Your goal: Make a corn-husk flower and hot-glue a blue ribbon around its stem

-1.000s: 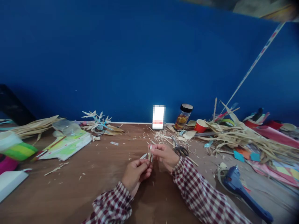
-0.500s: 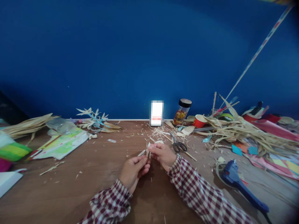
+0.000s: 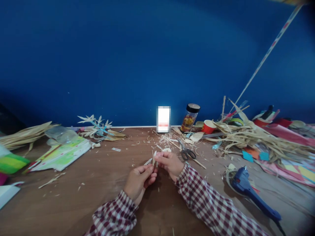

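Above the middle of the table, my left hand (image 3: 140, 180) pinches the lower part of a small bundle of pale dried-husk strips (image 3: 154, 160). My right hand (image 3: 170, 165) is closed on the upper part of the same strips, its thumb and finger pressed together. The hands almost touch each other. A narrow pale pointed piece (image 3: 148, 161) sticks out to the left of the strips; what it is attached to is hidden by the fingers. Just beyond my right hand lie dark-handled scissors (image 3: 187, 154) among pale shavings (image 3: 165, 139).
A blue glue gun (image 3: 253, 193) lies at the right, below a heap of dried husks (image 3: 241, 134). A lidded jar (image 3: 190, 118) and red paper cup (image 3: 208, 127) stand at the back. A painted sheet (image 3: 64, 154) and a white-leaved twig (image 3: 98, 126) are on the left.
The view has shifted slightly, so the table items sit a little further left. Both hands keep their pinch on the strips, with hardly any movement.
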`<state>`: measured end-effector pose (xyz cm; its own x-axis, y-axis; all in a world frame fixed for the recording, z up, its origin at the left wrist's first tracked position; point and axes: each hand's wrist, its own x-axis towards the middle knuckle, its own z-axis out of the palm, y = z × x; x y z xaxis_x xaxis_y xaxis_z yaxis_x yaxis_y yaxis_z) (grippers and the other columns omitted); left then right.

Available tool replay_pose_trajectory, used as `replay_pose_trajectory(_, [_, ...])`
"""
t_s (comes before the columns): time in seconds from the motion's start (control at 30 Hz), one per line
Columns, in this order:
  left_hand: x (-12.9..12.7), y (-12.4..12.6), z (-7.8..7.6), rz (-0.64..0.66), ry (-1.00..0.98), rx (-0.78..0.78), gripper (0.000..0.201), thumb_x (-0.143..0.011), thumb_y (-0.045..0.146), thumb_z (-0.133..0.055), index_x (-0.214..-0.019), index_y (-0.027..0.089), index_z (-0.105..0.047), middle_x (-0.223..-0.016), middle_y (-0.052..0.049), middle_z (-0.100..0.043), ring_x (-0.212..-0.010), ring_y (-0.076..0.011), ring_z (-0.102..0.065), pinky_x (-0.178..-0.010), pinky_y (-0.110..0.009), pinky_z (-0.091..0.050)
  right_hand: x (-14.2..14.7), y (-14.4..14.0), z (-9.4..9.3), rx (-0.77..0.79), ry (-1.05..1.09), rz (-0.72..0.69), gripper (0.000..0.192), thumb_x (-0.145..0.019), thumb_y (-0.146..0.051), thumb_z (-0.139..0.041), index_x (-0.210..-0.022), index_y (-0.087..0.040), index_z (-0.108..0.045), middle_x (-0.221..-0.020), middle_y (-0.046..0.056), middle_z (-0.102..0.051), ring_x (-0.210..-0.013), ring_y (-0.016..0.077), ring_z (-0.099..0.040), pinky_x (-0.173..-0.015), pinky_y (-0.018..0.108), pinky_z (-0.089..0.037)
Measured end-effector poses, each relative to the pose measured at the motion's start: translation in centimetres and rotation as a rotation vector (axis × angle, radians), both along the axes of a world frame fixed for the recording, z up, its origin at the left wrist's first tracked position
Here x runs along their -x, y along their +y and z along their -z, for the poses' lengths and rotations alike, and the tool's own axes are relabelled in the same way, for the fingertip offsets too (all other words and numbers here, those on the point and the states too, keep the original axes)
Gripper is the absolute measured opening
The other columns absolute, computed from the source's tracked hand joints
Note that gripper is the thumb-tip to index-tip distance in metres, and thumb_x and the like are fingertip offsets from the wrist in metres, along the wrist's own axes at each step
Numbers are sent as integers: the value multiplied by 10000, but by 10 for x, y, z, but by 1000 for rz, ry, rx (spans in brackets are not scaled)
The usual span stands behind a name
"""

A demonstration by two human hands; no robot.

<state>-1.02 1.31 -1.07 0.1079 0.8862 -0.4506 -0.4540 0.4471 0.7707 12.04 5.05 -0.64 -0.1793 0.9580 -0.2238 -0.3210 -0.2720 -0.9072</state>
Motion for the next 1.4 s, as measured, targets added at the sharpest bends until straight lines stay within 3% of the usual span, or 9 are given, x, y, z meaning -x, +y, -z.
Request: replay_pose_trajectory(1.4, [-1, -2, -4, 22, 27, 13, 75, -653, 147, -670, -707, 96, -659, -616, -45, -647, -456, -49, -546, -448, -124, -489, -1, 1, 8, -27, -27, 9, 183, -527, -285, -735, -619, -162, -636, -565, -31, -573, -512, 81, -456, -540, 228, -362])
